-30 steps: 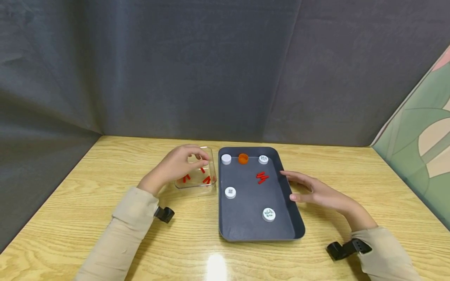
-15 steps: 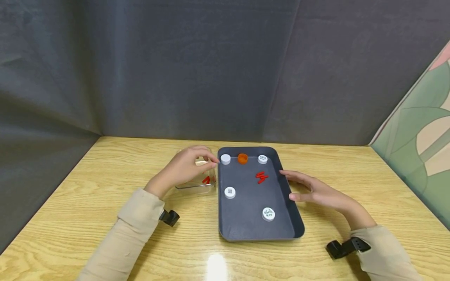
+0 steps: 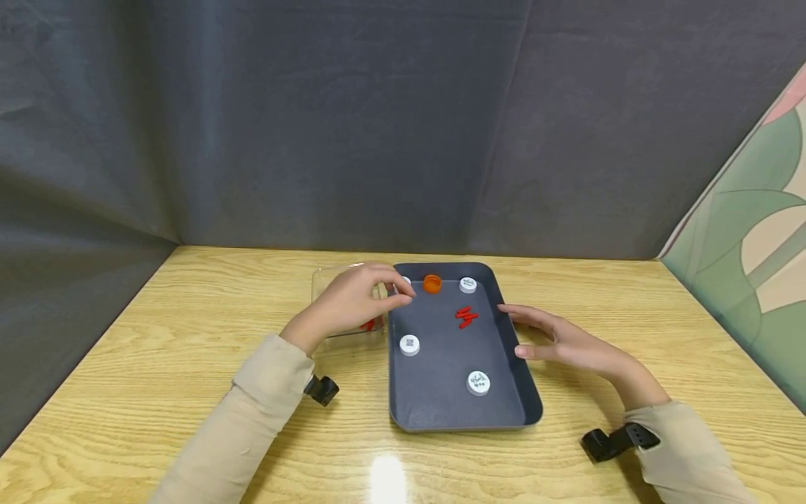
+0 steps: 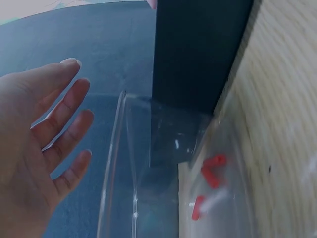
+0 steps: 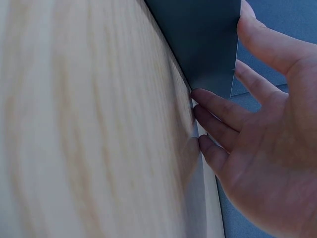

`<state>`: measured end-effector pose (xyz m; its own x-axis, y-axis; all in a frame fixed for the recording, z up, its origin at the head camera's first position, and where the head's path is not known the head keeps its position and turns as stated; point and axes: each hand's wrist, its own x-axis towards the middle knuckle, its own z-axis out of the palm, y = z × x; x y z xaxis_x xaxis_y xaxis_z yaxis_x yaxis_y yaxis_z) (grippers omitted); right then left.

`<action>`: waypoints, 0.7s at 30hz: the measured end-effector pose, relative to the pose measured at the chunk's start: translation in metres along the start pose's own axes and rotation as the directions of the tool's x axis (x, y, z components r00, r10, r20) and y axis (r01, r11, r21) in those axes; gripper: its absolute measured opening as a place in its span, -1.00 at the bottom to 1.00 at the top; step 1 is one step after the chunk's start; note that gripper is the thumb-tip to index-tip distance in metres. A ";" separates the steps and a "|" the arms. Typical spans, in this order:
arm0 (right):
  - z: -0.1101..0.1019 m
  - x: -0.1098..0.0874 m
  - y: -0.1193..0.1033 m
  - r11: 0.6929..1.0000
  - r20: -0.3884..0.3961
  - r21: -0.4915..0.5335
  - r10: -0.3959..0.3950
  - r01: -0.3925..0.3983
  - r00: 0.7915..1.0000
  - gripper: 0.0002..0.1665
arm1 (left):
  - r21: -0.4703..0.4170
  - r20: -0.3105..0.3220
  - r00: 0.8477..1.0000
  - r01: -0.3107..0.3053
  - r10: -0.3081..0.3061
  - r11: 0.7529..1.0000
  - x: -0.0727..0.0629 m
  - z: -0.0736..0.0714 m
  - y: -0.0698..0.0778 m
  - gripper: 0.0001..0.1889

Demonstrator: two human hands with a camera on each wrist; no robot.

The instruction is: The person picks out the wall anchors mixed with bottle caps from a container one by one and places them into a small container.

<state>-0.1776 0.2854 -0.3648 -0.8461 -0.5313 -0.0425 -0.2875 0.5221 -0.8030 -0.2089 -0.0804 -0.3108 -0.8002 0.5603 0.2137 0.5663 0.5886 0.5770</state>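
Note:
My left hand (image 3: 359, 299) hovers over the left rim of a dark grey tray (image 3: 441, 406), thumb and index fingertips close together. I cannot tell whether a small piece sits between them. Below and behind it stands a clear plastic box (image 3: 326, 276) with a few small red tube-like pieces (image 4: 210, 176) inside, partly covered by the hand. Several similar red pieces (image 3: 466, 316) lie in the tray. My right hand (image 3: 569, 343) rests its extended fingers and thumb against the tray's right wall; the right wrist view shows fingertips at the outer wall (image 5: 203, 44).
In the tray lie an orange cap (image 3: 432, 283), a white cap (image 3: 468, 285) at the back, a white cap with a square code (image 3: 409, 345) and a printed white cap (image 3: 478, 383). Another white cap is mostly behind the left hand. Dark cloth (image 3: 352, 126) hangs behind the wooden table (image 3: 189, 350).
My left hand has moved right, from above the clear box to over the tray's left edge. The right hand keeps its place at the tray wall.

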 end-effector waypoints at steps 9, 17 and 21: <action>0.001 0.001 -0.001 1.000 0.003 0.012 0.001 -0.001 1.000 -0.16 | -0.001 0.024 0.999 -0.025 0.025 1.000 0.017 0.009 0.003 -0.90; 0.001 0.000 -0.003 1.000 0.005 0.020 0.010 -0.010 1.000 -0.16 | 0.001 0.126 0.988 -0.094 0.093 0.996 0.041 0.023 0.011 -0.89; 0.001 0.001 -0.003 1.000 0.009 0.028 0.015 -0.015 1.000 -0.16 | 0.008 0.175 0.979 -0.106 0.103 0.994 0.049 0.029 0.016 -0.86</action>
<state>-0.1771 0.2832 -0.3632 -0.8461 -0.5296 -0.0598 -0.2622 0.5114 -0.8184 -0.2333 -0.0262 -0.3137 -0.6906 0.7114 0.1307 0.6495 0.5304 0.5448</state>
